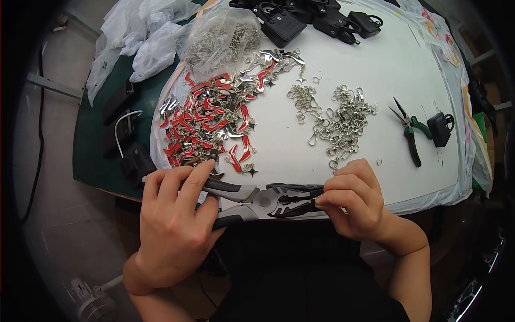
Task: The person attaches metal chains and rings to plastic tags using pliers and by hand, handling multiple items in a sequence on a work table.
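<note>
My left hand (179, 220) is closed round the black and grey handles of a large pair of pliers (263, 202), held level at the table's near edge. The pliers' jaws point right and stand apart. At their tips my right hand (354, 198) is pinched, its thumb and index finger pressed together; whatever they hold is too small to make out. Beyond my left hand spreads a heap of red high-heel shoe charms (214, 124) with silver edges, some with small dark stars. Beyond my right hand lies a pile of silver swivel clasps (343, 126).
A clear plastic bag (220, 48) of metal fittings sits behind the charms. Black mini pouches (283, 26) line the far edge. Thin green-handled pliers (410, 134) lie at right beside another black pouch (441, 129). White plastic bags (155, 48) and black devices with a cable (134, 161) are at left.
</note>
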`<action>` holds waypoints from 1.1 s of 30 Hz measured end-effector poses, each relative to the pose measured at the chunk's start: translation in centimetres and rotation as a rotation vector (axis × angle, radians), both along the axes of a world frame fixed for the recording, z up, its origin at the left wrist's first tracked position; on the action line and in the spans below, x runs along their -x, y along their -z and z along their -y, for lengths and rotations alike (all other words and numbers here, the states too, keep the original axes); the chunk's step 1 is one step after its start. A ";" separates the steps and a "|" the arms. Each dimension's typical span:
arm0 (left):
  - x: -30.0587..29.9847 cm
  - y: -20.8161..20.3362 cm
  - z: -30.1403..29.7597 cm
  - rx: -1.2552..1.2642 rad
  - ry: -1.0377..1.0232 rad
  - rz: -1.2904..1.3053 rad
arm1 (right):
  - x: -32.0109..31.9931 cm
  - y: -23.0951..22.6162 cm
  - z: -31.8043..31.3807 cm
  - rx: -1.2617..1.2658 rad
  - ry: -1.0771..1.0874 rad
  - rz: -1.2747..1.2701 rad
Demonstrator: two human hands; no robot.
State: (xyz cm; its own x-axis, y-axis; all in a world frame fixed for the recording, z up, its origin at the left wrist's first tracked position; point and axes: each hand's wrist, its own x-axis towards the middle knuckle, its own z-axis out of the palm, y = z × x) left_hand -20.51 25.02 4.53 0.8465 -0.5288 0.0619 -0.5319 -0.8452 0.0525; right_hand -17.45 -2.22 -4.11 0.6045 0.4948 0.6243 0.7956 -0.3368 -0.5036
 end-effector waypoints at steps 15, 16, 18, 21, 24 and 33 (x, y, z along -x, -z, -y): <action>-1.4 0.7 0.4 0.062 0.093 0.043 | -0.4 -0.6 1.3 0.018 -0.008 -0.039; -1.7 0.8 0.3 0.075 0.089 0.023 | -0.7 -0.8 1.8 0.024 -0.030 -0.088; -1.8 1.6 -0.4 0.116 0.076 0.020 | -1.3 -1.5 4.4 0.028 0.197 -0.209; -1.5 1.6 -1.5 0.139 0.027 0.046 | -3.7 0.0 11.4 0.313 0.585 -0.162; -2.7 2.2 -1.6 0.156 0.047 0.034 | -3.5 2.0 19.0 0.661 0.762 -0.181; -2.8 1.4 -1.7 0.163 -0.001 0.004 | -3.0 0.3 16.4 0.487 0.708 -0.456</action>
State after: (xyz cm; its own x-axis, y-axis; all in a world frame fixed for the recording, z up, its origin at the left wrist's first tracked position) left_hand -17.74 26.74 3.12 0.8464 -0.5110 0.1500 -0.5318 -0.8260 0.1868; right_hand -14.45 -18.57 -4.42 0.9946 0.0660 0.0800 0.0923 -0.9152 -0.3923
